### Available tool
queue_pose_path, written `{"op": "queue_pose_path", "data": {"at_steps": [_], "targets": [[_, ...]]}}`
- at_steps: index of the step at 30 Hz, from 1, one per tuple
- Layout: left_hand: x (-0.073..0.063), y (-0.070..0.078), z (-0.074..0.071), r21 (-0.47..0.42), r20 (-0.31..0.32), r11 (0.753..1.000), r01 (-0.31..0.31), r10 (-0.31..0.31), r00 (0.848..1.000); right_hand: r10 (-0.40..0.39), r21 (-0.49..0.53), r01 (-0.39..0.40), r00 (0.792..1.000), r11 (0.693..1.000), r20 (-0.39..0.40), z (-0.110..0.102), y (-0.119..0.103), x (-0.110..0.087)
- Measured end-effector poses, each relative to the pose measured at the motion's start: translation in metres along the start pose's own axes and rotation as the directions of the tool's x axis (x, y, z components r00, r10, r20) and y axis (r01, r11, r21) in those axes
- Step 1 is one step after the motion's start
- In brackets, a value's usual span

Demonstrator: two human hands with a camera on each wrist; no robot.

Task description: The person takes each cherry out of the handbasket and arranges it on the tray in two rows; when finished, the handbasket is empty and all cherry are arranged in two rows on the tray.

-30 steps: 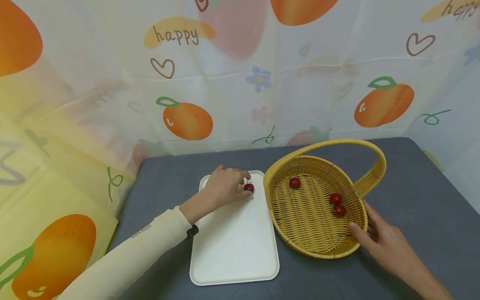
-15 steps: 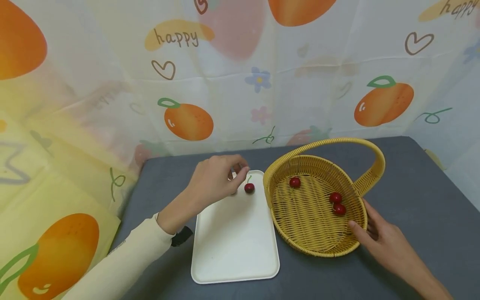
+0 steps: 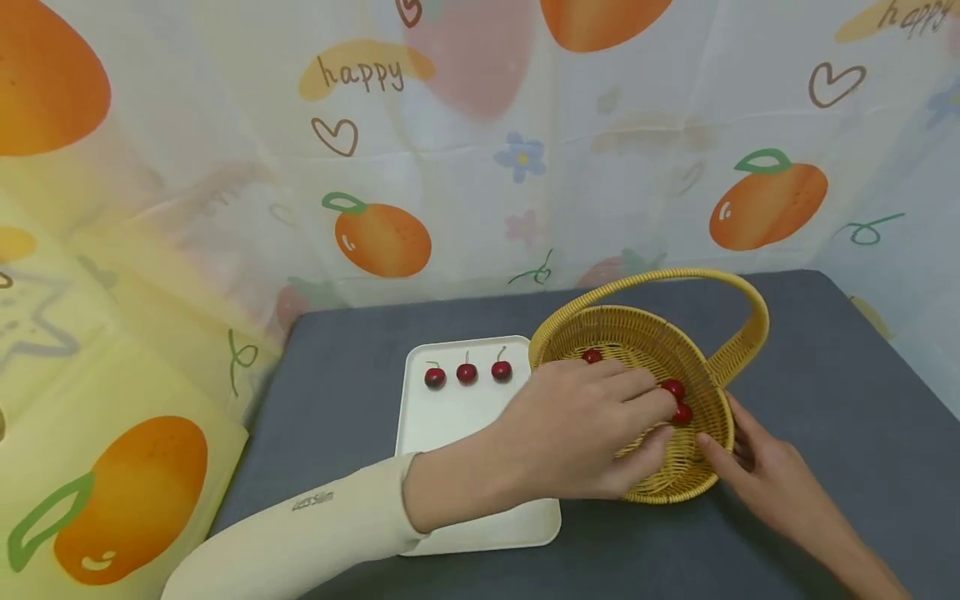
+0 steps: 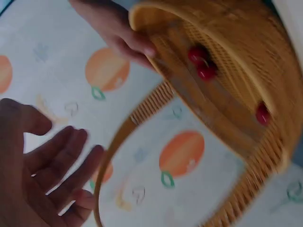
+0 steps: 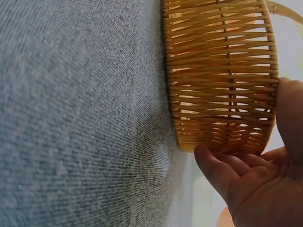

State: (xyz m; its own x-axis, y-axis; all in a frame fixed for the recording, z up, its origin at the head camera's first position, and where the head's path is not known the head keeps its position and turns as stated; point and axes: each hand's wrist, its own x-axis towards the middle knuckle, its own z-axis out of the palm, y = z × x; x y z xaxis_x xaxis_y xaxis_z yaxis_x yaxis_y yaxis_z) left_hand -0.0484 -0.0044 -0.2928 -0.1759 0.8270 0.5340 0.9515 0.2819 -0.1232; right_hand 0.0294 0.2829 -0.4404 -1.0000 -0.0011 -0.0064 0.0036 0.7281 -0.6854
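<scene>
Yellow wicker: the right hand [image 3: 776, 483] (lower right) grips the basket [image 3: 707, 398], best held firm. The left hand [image 3: 588, 425] (centre) is loosely spread, holding nothing; a light pinch should suit the paired cherries [image 3: 682, 413] just beyond, inside.

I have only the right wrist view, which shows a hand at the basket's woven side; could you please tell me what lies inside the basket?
Observer: Three cherries lie in the basket, as the left wrist view shows.
Operator: Thank you; is anything above it?
Observer: Yes, in the head view the left hand is over the basket; I cannot tell whether it touches a cherry.
Operator: And may I ask what, if anything, is beside it?
Observer: To its left is a white tray, with a row of cherries near the far edge.
</scene>
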Motion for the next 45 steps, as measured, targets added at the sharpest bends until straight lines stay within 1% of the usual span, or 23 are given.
{"op": "queue_pose_path", "data": {"at_steps": [1,2,3,4,6,8,9,10,11,16,17,18,20,21,25,26,28,30,34,39,42,44,45], "targets": [[0.007,0.005,0.005,0.018,0.058,1.0,-0.004,0.003,0.998,-0.005,-0.001,0.005,1.0,1.0,-0.005,0.0,0.0,0.0],[0.013,0.008,0.01,0.035,0.121,0.999,0.002,-0.007,0.993,-0.006,0.0,0.006,1.0,1.0,-0.005,-0.001,0.0,0.001],[0.019,0.01,0.015,0.054,0.181,0.998,0.01,-0.02,0.983,-0.003,0.002,0.003,1.0,1.0,-0.001,-0.001,0.001,0.001],[0.025,0.011,0.02,0.069,0.241,0.997,0.021,-0.037,0.97,0.002,0.006,-0.002,1.0,1.0,0.007,-0.001,0.001,0.001],[0.037,0.011,0.032,0.105,0.365,0.994,0.043,-0.078,0.928,0.013,0.018,-0.014,1.0,1.0,0.023,-0.001,0.001,0.001],[0.047,0.008,0.044,0.121,0.474,0.99,0.068,-0.118,0.873,0.022,0.023,-0.022,0.999,0.999,0.031,-0.002,0.002,0.0],[0.052,0.007,0.05,0.13,0.51,0.989,0.072,-0.129,0.85,0.024,0.025,-0.025,0.999,0.999,0.033,-0.002,0.002,0.0],[0.056,0.005,0.057,0.138,0.538,0.988,0.073,-0.137,0.832,0.024,0.025,-0.024,0.999,0.999,0.031,-0.002,0.002,-0.001],[0.059,0.003,0.063,0.141,0.555,0.987,0.071,-0.138,0.82,0.023,0.029,-0.024,0.999,0.999,0.032,-0.003,0.002,-0.001],[0.069,-0.005,0.096,0.151,0.582,0.988,0.027,-0.111,0.806,0.009,0.048,-0.01,0.999,0.999,0.037,-0.004,0.002,-0.001],[0.071,-0.007,0.102,0.15,0.593,0.989,0.021,-0.107,0.798,0.008,0.053,-0.01,0.999,0.999,0.039,-0.004,0.002,-0.001],[0.074,-0.009,0.108,0.148,0.608,0.989,0.016,-0.104,0.787,0.006,0.056,-0.008,0.999,0.998,0.037,-0.004,0.002,-0.001],[0.079,-0.011,0.118,0.154,0.645,0.988,0.012,-0.109,0.756,0.004,0.065,-0.007,0.999,0.998,0.037,-0.004,0.002,0.0],[0.082,-0.013,0.123,0.158,0.658,0.987,0.009,-0.112,0.745,0.005,0.067,-0.007,0.999,0.998,0.036,-0.004,0.002,0.0],[0.09,-0.016,0.134,0.174,0.713,0.985,0.014,-0.136,0.688,-0.003,0.085,0.0,1.0,0.996,0.031,-0.004,0.002,0.001],[0.092,-0.017,0.137,0.176,0.718,0.984,0.014,-0.138,0.682,-0.007,0.088,0.005,1.0,0.996,0.028,-0.004,0.002,0.001],[0.094,-0.016,0.141,0.165,0.737,0.986,0.025,-0.14,0.662,-0.017,0.094,0.015,1.0,0.995,0.021,-0.004,0.003,0.0],[0.096,-0.015,0.145,0.153,0.75,0.988,0.029,-0.135,0.648,-0.023,0.1,0.021,1.0,0.995,0.018,-0.004,0.004,-0.001],[0.097,-0.014,0.151,0.148,0.779,0.989,0.028,-0.133,0.613,-0.024,0.113,0.022,1.0,0.993,0.019,-0.003,0.003,0.001],[0.094,-0.015,0.158,0.175,0.787,0.985,-0.006,-0.136,0.602,-0.007,0.107,0.005,1.0,0.994,0.017,-0.002,0.003,0.002],[0.088,-0.016,0.162,0.195,0.781,0.981,-0.019,-0.143,0.608,0.001,0.109,-0.003,1.0,0.994,0.025,-0.002,0.003,0.001],[0.084,-0.017,0.164,0.203,0.782,0.979,-0.019,-0.151,0.604,0.003,0.109,-0.005,1.0,0.994,0.023,-0.003,0.003,0.0],[0.083,-0.017,0.164,0.204,0.781,0.979,-0.019,-0.151,0.606,0.005,0.104,-0.007,1.0,0.995,0.019,-0.003,0.004,-0.001]]}}
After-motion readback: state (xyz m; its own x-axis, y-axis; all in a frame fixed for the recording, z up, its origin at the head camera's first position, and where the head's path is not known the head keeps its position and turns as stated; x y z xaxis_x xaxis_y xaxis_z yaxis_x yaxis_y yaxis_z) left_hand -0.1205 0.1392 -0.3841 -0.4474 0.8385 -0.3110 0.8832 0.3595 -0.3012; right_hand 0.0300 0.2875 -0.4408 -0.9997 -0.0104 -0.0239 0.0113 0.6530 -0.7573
